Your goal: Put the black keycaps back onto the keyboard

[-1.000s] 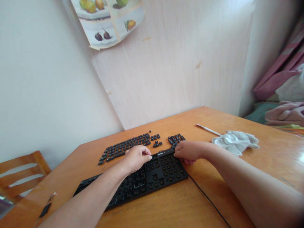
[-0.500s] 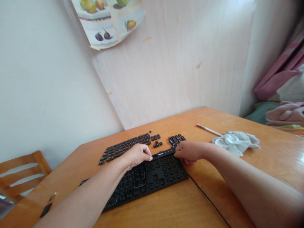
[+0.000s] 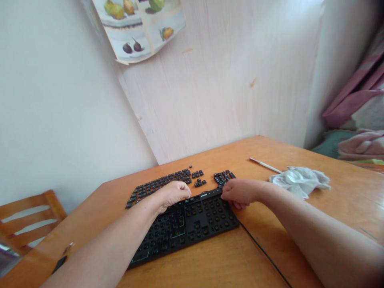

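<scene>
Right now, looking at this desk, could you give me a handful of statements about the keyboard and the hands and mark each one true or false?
1. The keyboard has its keycaps removed. True.
2. The loose keycaps lie in rows on the table beyond the keyboard. True.
3. The left hand is lifted high above the table. False: it rests at the keyboard's far edge.
4. The right hand holds the crumpled cloth. False: the cloth lies apart, to its right; the hand is at the keyboard's far right corner.
5. A thin white stick lies beside the cloth. True.
</scene>
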### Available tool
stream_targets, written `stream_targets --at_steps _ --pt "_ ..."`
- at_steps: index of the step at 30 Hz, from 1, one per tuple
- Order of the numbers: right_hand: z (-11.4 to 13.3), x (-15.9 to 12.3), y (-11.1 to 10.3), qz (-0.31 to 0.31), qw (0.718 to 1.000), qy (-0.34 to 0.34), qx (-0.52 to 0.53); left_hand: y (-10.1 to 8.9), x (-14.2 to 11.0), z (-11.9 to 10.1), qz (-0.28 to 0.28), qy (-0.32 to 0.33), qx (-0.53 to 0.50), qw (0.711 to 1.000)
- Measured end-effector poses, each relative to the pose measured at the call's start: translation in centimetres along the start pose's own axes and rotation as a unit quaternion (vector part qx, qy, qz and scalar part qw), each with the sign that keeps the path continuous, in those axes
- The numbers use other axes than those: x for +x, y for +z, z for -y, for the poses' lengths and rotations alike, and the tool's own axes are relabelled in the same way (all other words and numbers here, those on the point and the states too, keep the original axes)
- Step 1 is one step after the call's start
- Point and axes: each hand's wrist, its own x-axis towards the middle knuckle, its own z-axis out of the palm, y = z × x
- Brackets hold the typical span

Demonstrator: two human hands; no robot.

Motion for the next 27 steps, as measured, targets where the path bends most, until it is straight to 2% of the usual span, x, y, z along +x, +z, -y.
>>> stream_targets --at_steps 21,27 --pt "0.09 -0.08 0.03 0.000 1.000 0.001 0.009 0.68 0.33 0.46 -0.013 -0.013 0.001 1.000" --pt "0.01 -0.08 -0.07 0.004 1.000 -0.001 0.006 0.12 0.38 0.16 -0.017 0.006 -0.016 1.000"
